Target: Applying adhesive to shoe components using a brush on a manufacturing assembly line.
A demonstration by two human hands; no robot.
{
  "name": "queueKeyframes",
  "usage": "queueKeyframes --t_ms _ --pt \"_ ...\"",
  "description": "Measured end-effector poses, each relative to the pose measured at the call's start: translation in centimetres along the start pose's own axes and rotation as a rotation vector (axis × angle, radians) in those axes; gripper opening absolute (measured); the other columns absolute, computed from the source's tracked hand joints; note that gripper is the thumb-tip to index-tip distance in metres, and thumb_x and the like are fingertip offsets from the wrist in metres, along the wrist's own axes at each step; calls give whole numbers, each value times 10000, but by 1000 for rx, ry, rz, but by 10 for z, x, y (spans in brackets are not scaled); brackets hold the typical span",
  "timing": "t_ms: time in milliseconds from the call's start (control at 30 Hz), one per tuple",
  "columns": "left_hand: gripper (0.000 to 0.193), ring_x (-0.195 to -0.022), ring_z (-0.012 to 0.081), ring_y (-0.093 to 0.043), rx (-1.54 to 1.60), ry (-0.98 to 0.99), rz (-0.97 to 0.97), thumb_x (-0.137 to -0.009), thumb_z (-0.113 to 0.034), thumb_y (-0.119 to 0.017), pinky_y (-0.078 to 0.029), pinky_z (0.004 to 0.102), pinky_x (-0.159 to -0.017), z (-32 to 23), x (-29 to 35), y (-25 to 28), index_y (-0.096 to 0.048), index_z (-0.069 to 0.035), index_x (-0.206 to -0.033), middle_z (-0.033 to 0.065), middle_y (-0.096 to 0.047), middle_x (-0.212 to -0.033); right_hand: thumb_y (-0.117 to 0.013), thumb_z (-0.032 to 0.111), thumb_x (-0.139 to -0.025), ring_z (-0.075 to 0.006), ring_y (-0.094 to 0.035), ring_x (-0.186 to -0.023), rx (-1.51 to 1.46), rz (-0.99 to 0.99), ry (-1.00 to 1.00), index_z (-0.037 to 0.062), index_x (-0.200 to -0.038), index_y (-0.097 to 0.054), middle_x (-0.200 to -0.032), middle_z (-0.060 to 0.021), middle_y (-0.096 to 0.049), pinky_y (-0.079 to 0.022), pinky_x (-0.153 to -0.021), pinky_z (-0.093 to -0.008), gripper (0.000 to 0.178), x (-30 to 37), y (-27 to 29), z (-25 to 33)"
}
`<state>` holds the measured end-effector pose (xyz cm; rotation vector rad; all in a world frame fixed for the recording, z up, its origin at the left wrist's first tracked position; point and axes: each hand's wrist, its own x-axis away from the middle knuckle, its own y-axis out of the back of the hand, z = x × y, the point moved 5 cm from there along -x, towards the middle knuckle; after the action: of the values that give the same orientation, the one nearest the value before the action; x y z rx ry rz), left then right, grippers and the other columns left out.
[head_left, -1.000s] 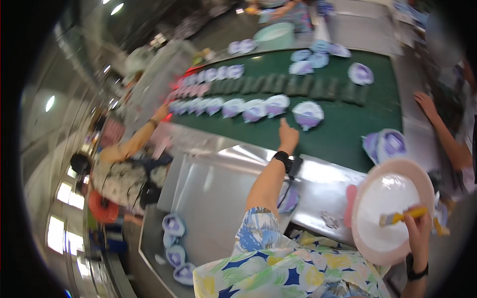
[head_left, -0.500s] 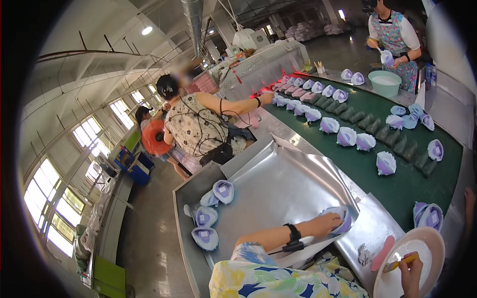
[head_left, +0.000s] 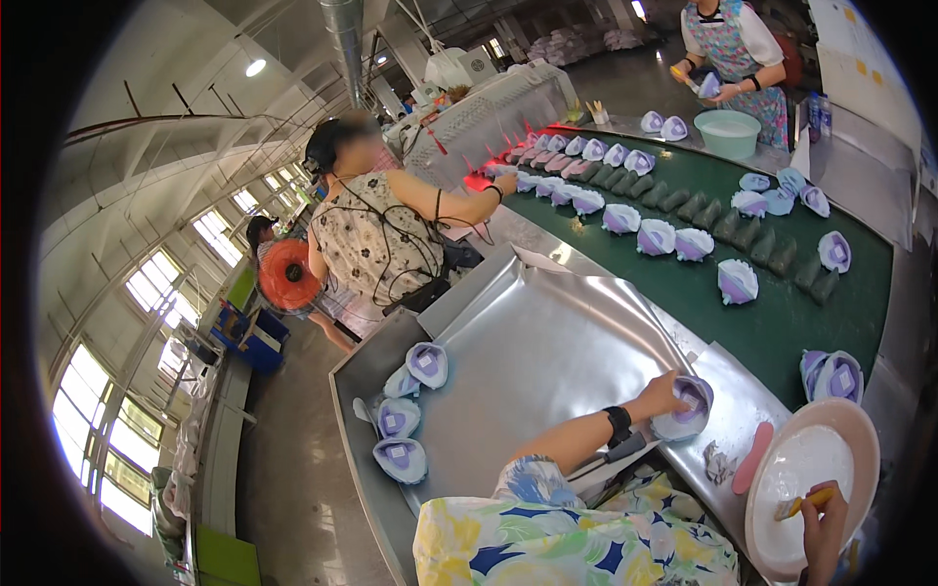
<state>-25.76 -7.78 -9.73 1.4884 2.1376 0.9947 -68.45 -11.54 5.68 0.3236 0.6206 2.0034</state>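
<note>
Daylight pours through the windows [head_left: 127,430] on my left, so strong that their panes burn out to white. One ceiling lamp [head_left: 255,67] glares high up, while the hall behind it sinks into dimness. The metal tray [head_left: 547,342] in front of me throws back pale, streaky shine, and the grey floor [head_left: 303,479] gives a duller reflection. A red glow [head_left: 476,182] stains the far end of the green belt [head_left: 762,342]. I see my left hand [head_left: 660,396] fairly crisply; my right hand [head_left: 826,513] sits near the darker rim. A neighbour's face is smeared. Straight edges bow outward, and blackness rounds off the corners.
</note>
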Motion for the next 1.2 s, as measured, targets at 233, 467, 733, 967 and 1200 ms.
queueKeyframes --t_ms 233,467,733,967,1200 --pt "250 -1038 343 -553 -48 -793 -394 -709 -5 -617 -444 416 -919 -95 9 31 -546 -38 -945 161 -578 -1055 -655 69 -831 -268 -582 -783 92 -9 10 1 -917 -583 -862 -137 -612 -454 -769 -351 131 14 -7 -4" --pt "355 -1185 417 -516 -199 -642 262 -757 -5 -577 -410 481 -1014 -21 33 51 -533 13 -1109 277 -553 -1269 -649 74 -865 -195 -598 -720 -37 -109 72 -17 -908 -587 -839 -116 -623 -467 -679 -304 118 -8 -6 12" --pt "574 -1125 367 -512 -418 -508 154 -804 -369 -654 -437 470 -943 -54 -13 8 -546 -31 -1255 206 -534 -1206 -634 82 -855 -325 -639 -815 -7 64 -7 5 -993 -600 -888 -169 -648 -497 -752 -359 161 -13 -46 37" --pt "501 -1061 379 -560 -587 -353 136 -806 -329 -635 -486 465 -860 -102 -2 9 -559 -42 -1209 200 -557 -1134 -663 59 -808 -368 -621 -872 83 -29 54 19 -949 -591 -906 -181 -641 -479 -775 -396 164 -1 -18 47" --pt "265 -913 347 -656 -337 -570 253 -819 -65 -600 -535 412 -803 -130 -55 31 -580 10 -1072 183 -659 -1038 -654 37 -816 -359 -614 -874 113 -227 50 16 -959 -578 -913 -170 -637 -473 -782 -382 162 16 32 27"
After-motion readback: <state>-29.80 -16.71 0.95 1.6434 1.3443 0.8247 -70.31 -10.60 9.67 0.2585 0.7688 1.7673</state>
